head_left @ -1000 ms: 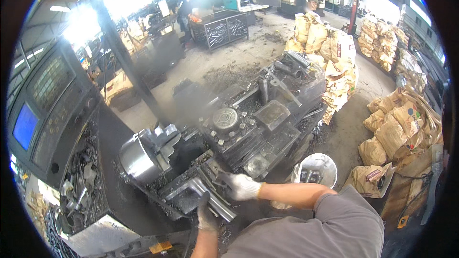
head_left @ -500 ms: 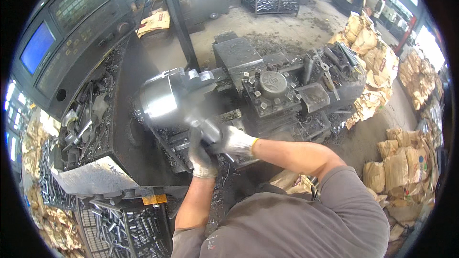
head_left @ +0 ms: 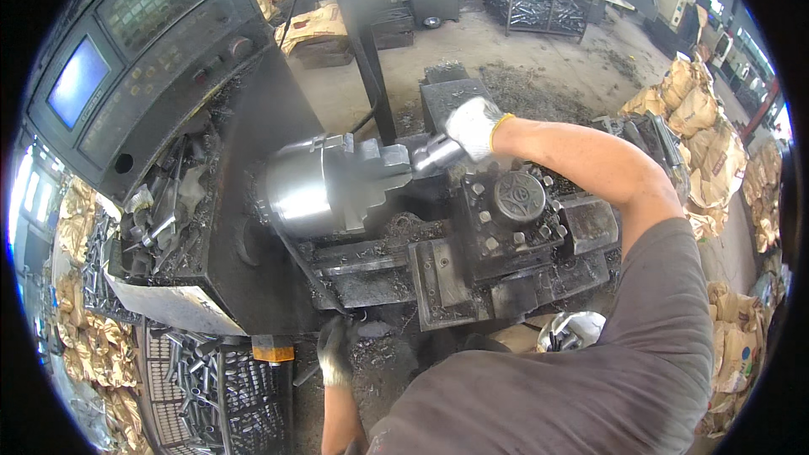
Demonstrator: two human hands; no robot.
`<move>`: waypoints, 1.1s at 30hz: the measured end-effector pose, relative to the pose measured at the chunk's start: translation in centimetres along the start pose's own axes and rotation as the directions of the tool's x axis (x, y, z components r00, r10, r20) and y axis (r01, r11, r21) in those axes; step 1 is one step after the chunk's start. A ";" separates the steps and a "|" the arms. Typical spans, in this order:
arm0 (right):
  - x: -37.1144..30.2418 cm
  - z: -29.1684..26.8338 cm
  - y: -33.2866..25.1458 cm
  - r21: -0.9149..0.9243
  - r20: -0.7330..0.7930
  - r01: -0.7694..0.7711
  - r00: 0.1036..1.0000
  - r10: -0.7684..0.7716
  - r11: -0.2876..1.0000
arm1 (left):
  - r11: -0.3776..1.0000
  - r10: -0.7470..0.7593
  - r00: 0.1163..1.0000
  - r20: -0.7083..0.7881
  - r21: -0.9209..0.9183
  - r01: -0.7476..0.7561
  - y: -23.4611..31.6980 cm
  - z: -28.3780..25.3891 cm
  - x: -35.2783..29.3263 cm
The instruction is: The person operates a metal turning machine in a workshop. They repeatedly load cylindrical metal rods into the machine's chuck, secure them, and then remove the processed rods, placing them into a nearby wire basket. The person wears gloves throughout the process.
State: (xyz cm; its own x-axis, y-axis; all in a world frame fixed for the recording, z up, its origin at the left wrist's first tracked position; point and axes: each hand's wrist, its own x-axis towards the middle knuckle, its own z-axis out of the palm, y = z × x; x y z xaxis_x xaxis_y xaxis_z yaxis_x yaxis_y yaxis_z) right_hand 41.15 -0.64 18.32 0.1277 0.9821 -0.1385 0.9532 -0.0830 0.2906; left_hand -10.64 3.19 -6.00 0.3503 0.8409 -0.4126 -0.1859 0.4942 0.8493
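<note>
My right hand [head_left: 474, 128], in a white work glove, closes on a shiny stepped metal cylinder [head_left: 436, 154]. The cylinder's left end meets the jaws of the lathe chuck [head_left: 312, 185]; whether the jaws grip it I cannot tell. Lower down, my left hand [head_left: 334, 352] wears a glove with dark, grimy fingers, which look curled. What they hold is unclear, though a thin grey rod [head_left: 306, 374] sticks out beside that hand. Right of the chuck stands a square tool post [head_left: 518, 198] with a round cap and several bolts.
A control panel with a lit screen [head_left: 78, 82] stands at the left. Loose tools lie on the grimy machine ledge [head_left: 173, 240]. Metal tubes fill a black crate [head_left: 221, 396] by my left forearm. Brown paper sacks [head_left: 695, 109] are piled at the right.
My hands were together below the chuck on a dark cylindrical piece. The right has moved up and away to the chuck jaws; the left has dropped toward the crate. The view has shifted.
</note>
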 end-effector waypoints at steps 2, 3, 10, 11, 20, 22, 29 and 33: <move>1.3 0.8 -1.0 0.321 0.197 -0.070 0.980 0.006 0.945 | 1.000 0.005 0.981 -0.192 -0.016 -0.008 -1.5 -4.4 -1.9; 2.0 1.9 -1.2 0.476 0.228 -0.088 0.973 -0.026 0.875 | 0.998 0.036 0.968 -0.247 -0.043 -0.048 -3.0 -7.4 -1.9; 5.4 2.7 -3.3 0.720 0.193 -0.031 0.969 -0.156 0.694 | 0.938 0.021 0.850 -0.526 -0.283 -0.198 1.6 -13.0 -1.5; 4.8 1.5 -3.4 0.751 0.078 0.045 0.985 -0.157 0.659 | 0.930 0.021 0.821 -0.570 -0.290 -0.224 3.4 -11.5 -2.5; 5.0 2.5 -3.3 0.771 0.168 -0.031 0.973 -0.156 0.636 | 0.873 -0.133 0.975 -0.177 -0.487 0.031 4.3 -16.3 -2.0; 4.4 2.1 -3.5 0.695 0.103 -0.002 0.990 -0.096 0.719 | 0.955 0.140 0.841 -0.522 -0.153 -0.253 4.6 -11.3 -1.7; -4.7 -3.6 -6.5 0.781 -0.258 -0.025 0.897 0.358 0.624 | 0.831 0.503 0.667 -0.550 0.519 -0.199 2.6 -16.5 -2.0; -14.2 -4.6 -13.5 0.813 -0.507 0.298 0.785 0.355 0.500 | 0.305 0.923 0.346 -0.167 0.866 -0.396 10.0 -9.6 -6.3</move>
State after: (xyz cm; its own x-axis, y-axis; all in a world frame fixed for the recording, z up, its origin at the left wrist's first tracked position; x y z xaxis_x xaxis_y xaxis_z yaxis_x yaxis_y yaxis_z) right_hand 25.20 -12.71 20.67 0.3003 0.8276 0.4742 0.7372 0.1141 -0.6660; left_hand -23.56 5.00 1.93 -0.2038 0.7839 0.5865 0.5994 -0.3738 0.7078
